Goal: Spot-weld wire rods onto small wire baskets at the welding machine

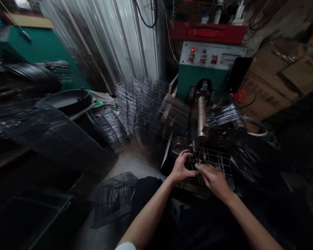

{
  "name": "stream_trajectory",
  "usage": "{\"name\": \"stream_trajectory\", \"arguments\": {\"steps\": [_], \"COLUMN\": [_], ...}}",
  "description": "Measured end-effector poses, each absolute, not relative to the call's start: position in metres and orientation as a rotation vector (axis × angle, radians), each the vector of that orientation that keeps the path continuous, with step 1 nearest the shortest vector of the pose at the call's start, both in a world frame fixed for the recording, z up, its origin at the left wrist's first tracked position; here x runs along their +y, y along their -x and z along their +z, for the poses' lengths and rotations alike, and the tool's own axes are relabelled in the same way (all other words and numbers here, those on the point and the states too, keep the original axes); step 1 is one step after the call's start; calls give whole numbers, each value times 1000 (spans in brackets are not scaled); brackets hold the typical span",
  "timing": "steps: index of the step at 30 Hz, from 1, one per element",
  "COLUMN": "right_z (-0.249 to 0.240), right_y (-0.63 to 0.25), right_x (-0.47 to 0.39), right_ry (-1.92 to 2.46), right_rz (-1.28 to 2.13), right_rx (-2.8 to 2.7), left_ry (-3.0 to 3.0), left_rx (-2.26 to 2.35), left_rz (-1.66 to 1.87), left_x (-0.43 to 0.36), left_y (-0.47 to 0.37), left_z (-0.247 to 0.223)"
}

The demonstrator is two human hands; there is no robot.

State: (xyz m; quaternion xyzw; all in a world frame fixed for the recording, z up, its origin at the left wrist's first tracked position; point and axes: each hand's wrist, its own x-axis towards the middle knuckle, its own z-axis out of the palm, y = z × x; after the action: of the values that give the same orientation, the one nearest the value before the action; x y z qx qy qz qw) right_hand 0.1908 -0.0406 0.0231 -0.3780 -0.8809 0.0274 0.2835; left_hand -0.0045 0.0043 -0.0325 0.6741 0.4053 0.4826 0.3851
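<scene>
A wire grid panel [221, 160] lies under the metal arm [202, 118] of a green machine [185, 80] with a lit red lamp. My left hand [182, 168] is at the panel's left part, its thumb and fingers curved round the near left edge and gripping it. Flat fingers of my right hand [214, 178] rest on the wires at the near middle, just right of the left thumb. The arm's lower tip comes down just beyond both hands. A round metal dish [179, 145] sits left of the arm.
Stacked wire baskets [135, 104] stand left of the machine. Another wire stack [114, 194] is on the floor near my left leg. Bundled wires [223, 115] and cardboard boxes [271, 86] are at the right.
</scene>
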Motion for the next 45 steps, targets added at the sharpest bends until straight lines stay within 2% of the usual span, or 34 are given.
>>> {"name": "stream_trajectory", "arguments": {"steps": [12, 22, 36, 45], "right_z": [20, 30, 36, 35], "right_y": [-185, -177, -175, -176], "right_x": [-41, -27, -11, 0], "right_ry": [1095, 1227, 1215, 1282], "right_rz": [191, 34, 134, -19], "right_rx": [-2259, -2223, -2125, -2180], "left_ry": [-1764, -1545, -1656, -1489], "left_rx": [1024, 1006, 952, 958], "left_rz": [1250, 1276, 1433, 1304], "left_x": [10, 20, 41, 45], "left_y": [7, 0, 0, 5], "left_z": [-30, -37, -38, -40]}}
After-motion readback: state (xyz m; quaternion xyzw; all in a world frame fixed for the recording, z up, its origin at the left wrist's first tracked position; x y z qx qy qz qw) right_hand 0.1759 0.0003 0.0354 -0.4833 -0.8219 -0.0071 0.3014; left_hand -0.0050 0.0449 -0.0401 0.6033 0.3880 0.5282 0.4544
